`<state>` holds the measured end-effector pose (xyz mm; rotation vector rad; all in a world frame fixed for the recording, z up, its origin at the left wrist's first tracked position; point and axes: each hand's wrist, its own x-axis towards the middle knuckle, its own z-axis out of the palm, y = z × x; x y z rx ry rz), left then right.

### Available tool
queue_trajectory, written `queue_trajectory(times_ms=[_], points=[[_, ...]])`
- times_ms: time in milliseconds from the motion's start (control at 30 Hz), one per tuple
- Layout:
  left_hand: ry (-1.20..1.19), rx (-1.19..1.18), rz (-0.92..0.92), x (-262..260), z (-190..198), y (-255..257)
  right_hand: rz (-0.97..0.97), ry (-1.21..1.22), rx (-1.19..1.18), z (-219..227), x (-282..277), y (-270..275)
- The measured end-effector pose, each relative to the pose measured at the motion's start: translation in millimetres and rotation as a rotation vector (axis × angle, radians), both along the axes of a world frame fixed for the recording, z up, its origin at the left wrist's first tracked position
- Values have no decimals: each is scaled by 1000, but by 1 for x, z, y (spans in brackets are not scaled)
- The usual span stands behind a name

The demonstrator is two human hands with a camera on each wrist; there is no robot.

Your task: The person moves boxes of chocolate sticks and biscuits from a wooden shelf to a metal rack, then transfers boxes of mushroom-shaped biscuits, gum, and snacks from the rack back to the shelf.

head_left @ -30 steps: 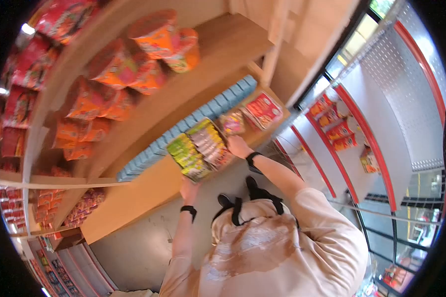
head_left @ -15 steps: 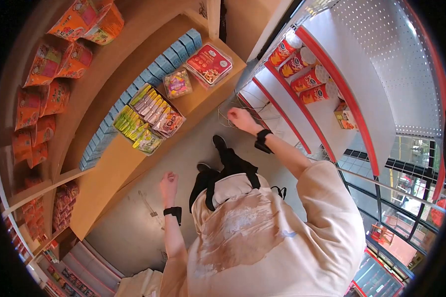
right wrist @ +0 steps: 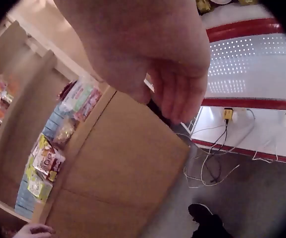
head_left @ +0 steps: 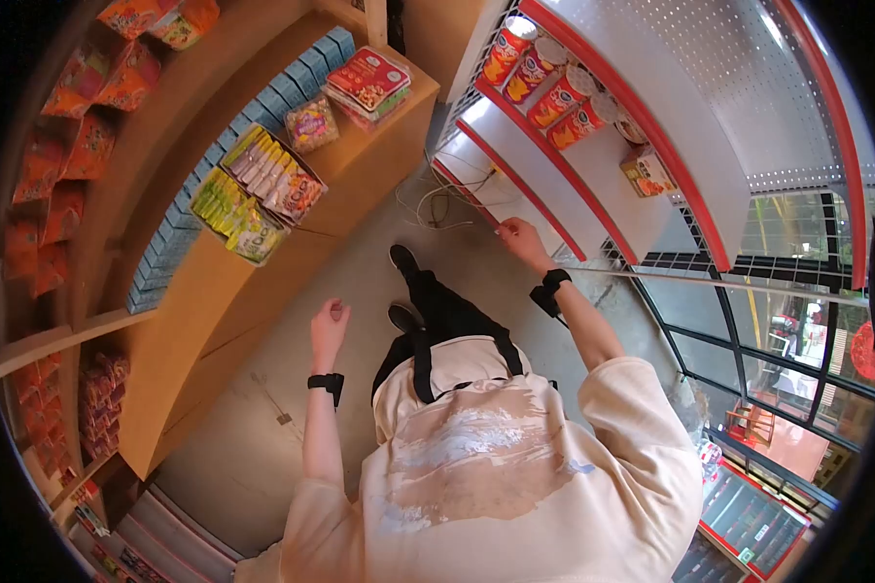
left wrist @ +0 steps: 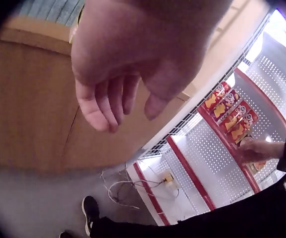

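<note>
My left hand [head_left: 330, 328] hangs over the floor in front of the wooden shelf, its fingers loosely curled around nothing. In the left wrist view its fingers [left wrist: 99, 111] droop in the air before the wooden front. My right hand [head_left: 523, 243] is empty too, held near the white shelving with relaxed fingers [right wrist: 175, 94]. On the wooden shelf stands a box of snack packets [head_left: 260, 185], green ones on one side and pink-white ones on the other. Beside it sit a clear tub of wrapped sweets [head_left: 312, 123] and a stack of flat packs with a red top one [head_left: 368, 78].
Light-blue boxes [head_left: 228, 136] line the back of the wooden shelf [head_left: 243, 291]. Orange noodle cups [head_left: 83, 146] fill the upper shelf. Red crisp canisters [head_left: 561, 94] and a small box [head_left: 647, 171] stand on the white shelving. Loose cables [head_left: 437, 206] lie on the floor.
Both hands have let go of the snack packet box and drawn back from it. The view has turned, and the right hand has moved toward the white shelving.
</note>
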<state>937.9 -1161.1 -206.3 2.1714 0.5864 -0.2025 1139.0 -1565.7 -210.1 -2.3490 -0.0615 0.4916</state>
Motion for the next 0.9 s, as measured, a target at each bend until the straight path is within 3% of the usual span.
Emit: queue_trajectory(times_ms=[67,167,200,267,467,567,767,900], points=[[23,-30,-22,-11,1,-10,-142,-8,135,-2,-6,-13],[50,-9,-74,-30,-5,-23,-228,-31,157,44,-7,-14],[50,-8,-80,-35,-5,-26,-233,-32,157,41,-2,-20],[82,-78,-38,-46,-4,-32,-271,-270,117,33,12,-35],[151,35,46,-71,-16,-33,-428,-503,131,56,69,-61],[146,48,91,-65,7,-47,-458,-656,71,36,104,-103],[137,23,107,-36,15,-77,-507,-989,-526,80,147,-192],[144,-5,20,-9,22,-101,-489,-883,-803,85,169,-252]])
